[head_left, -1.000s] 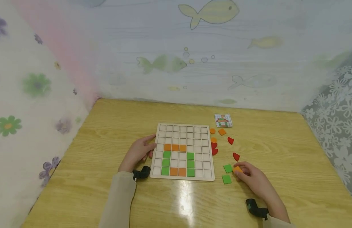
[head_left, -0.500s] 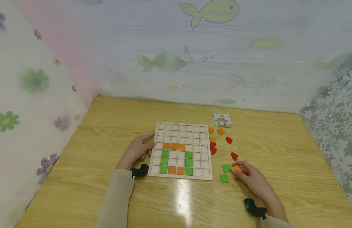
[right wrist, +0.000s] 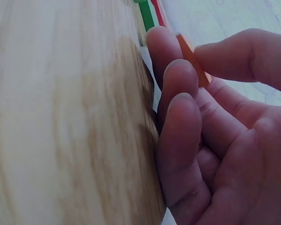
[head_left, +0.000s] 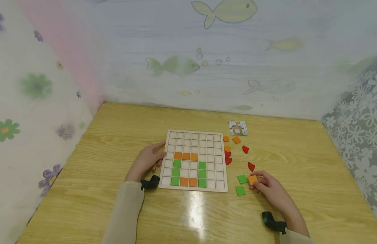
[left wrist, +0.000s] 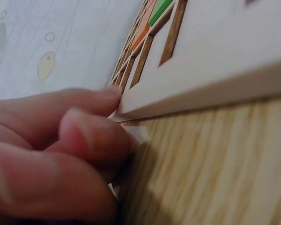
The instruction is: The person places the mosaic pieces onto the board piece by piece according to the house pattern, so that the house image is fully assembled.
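Observation:
A wooden grid board (head_left: 193, 135) lies on the table, with orange and green squares set in several cells. At its left edge the left hand (head_left: 147, 161) rests, index finger and thumb touching the frame; in the left wrist view a fingertip (left wrist: 110, 96) meets the board's side. The right hand (head_left: 272, 189) pinches an orange square (head_left: 252, 180) between thumb and fingers, right of the board. In the right wrist view that orange tile (right wrist: 194, 61) shows edge-on. Two loose green squares, upper (head_left: 242, 179) and lower (head_left: 240, 190), lie just left of the right hand.
A small pattern card (head_left: 238, 128) lies behind the board's right side. Near it are an orange square (head_left: 236, 140) and two orange round pieces (head_left: 226, 139). Several red quarter-round pieces (head_left: 245, 149) lie right of the board, two against its edge. A painted wall stands behind the table.
The head view has shifted slightly. The orange square in the right fingers has turned a little and shows more of its face. The left hand stays at the board's edge.

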A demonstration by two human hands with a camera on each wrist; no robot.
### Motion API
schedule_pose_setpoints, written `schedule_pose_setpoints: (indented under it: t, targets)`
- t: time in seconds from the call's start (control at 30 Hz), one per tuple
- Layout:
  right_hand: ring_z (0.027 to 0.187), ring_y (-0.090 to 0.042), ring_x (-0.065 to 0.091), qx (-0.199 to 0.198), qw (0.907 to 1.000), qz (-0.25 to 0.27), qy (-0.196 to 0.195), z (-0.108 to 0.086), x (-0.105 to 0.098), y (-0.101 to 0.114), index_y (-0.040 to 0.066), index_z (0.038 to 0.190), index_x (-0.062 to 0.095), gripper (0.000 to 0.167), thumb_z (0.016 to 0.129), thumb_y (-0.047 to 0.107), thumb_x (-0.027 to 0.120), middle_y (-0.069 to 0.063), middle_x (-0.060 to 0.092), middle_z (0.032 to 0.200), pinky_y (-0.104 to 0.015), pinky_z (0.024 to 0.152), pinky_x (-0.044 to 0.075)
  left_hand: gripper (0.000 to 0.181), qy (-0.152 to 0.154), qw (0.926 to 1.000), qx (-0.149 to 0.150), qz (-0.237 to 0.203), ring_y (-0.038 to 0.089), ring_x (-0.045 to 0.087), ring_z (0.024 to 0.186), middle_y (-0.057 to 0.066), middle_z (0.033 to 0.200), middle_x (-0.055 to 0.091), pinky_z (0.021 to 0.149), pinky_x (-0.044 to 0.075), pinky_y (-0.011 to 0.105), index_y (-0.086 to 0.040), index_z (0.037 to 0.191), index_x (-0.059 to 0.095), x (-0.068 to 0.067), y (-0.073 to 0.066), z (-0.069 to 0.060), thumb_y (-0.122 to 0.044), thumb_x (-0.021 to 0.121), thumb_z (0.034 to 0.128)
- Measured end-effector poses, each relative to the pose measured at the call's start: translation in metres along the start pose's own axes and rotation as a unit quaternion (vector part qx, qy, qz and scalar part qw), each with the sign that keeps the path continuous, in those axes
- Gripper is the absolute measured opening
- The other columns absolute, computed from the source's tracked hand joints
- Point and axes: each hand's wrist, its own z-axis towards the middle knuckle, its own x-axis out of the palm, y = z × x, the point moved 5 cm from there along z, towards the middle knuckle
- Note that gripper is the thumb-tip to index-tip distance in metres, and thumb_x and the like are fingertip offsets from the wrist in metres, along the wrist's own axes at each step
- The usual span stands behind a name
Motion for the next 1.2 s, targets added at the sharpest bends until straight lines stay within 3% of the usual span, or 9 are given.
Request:
schedule_pose_setpoints:
  t: [0.23,0.53,0.7,0.9,1.2]
  targets:
    - [0.072,-0.019,0.052,0.020,0.9995,0.018,-0.015,0.001,0.000,-0.002,0.008,0.122,0.044,0.033,0.093,0.022,0.049,-0.009,0.063,0.087,-0.026,0.055,0.042,0.053,0.004,0.9997,-0.014,-0.019,0.017,0.041,0.038,0.011,0.055,0.052,0.040,0.043,0.032,-0.036,0.131,0.041,0.000,0.001,-0.003,-0.032,0.063,0.0832]
    - [0.068,-0.019,0.052,0.008,0.9972,0.069,-0.027,0.004,-0.003,-0.003,0.007,0.121,0.045,0.035,0.091,0.026,0.052,-0.014,0.062,0.085,-0.027,0.056,0.044,0.052,-0.045,0.9957,0.000,0.081,0.016,0.035,0.032,0.000,0.049,0.041,0.036,0.036,0.032,-0.039,0.130,0.042,-0.004,-0.003,-0.006,-0.044,0.061,0.0817]
    - [0.067,-0.019,0.052,-0.001,0.9962,0.083,-0.026,0.006,-0.002,-0.001,0.006,0.120,0.046,0.037,0.090,0.027,0.053,-0.015,0.061,0.084,-0.027,0.056,0.044,0.052,-0.042,0.9963,-0.006,0.074,0.016,0.036,0.033,0.001,0.052,0.044,0.035,0.036,0.032,-0.039,0.130,0.043,-0.005,-0.003,-0.006,-0.043,0.061,0.0815]
    - [0.076,-0.022,0.056,0.004,0.9938,0.111,-0.005,0.011,0.002,0.005,0.006,0.123,0.045,0.045,0.089,0.032,0.055,-0.017,0.060,0.090,-0.030,0.067,0.048,0.053,-0.035,0.9971,-0.010,0.067,0.014,0.033,0.034,0.000,0.052,0.044,0.034,0.033,0.029,-0.039,0.130,0.043,-0.007,-0.002,-0.006,-0.042,0.063,0.0803]
    - [0.077,-0.024,0.054,-0.028,0.9952,0.093,0.014,0.021,0.006,0.026,0.006,0.123,0.046,0.042,0.089,0.030,0.054,-0.016,0.058,0.089,-0.030,0.068,0.047,0.054,-0.029,0.9980,-0.018,0.054,0.013,0.034,0.036,0.003,0.059,0.052,0.035,0.031,0.027,-0.037,0.129,0.045,-0.003,-0.005,-0.005,-0.036,0.066,0.0795]
